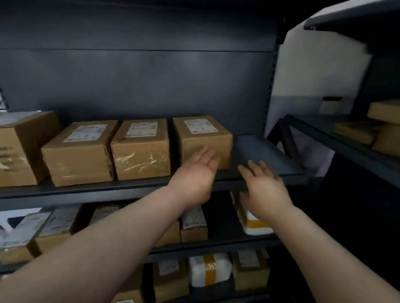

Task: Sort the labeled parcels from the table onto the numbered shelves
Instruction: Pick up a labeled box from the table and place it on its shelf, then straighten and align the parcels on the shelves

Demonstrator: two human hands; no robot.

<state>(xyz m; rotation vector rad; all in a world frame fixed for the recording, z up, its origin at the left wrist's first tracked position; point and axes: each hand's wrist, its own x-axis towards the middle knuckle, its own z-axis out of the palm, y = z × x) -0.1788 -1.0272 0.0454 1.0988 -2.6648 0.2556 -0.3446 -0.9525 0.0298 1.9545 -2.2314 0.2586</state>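
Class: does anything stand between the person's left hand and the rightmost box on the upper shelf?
Nothing visible does. The left hand is open right at the front face of the rightmost box; whether it touches is unclear. The right hand hovers to its right, holding nothing.

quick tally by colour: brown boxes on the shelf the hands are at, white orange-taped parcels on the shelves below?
Brown boxes on that shelf: 4
White orange-taped parcels below: 2
Total: 6
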